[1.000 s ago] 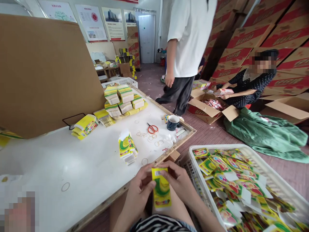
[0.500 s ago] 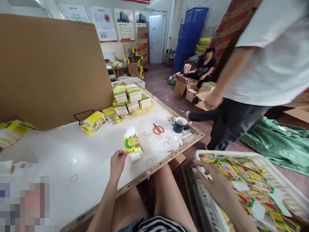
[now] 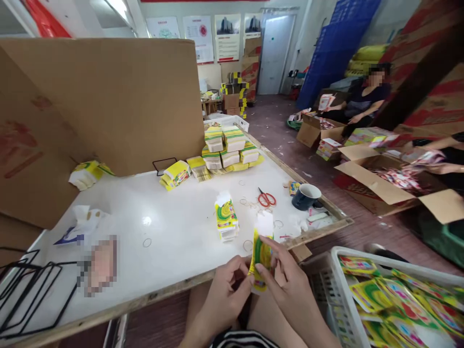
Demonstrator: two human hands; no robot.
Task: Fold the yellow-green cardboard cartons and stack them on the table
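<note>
Over the table's front edge I hold a yellow-and-green printed flat carton with a white flap at its top. The fingers of my left hand pinch its lower left edge. My right hand grips it from the right, its thumb on the printed face. Just beyond, on the white table, stands a small stack of like cartons, touched by neither hand. To the right, a white plastic crate holds many loose printed cartons.
Red-handled scissors, rubber bands and a dark mug lie toward the table's right corner. Bundled cartons are piled at the back. A cardboard sheet stands behind the left side; a black wire rack sits front left. People work beyond.
My right hand has come from the crate to in front of me, and a carton is now between both hands. My left hand has left the stack. The passing person is gone; the view has shifted left.
</note>
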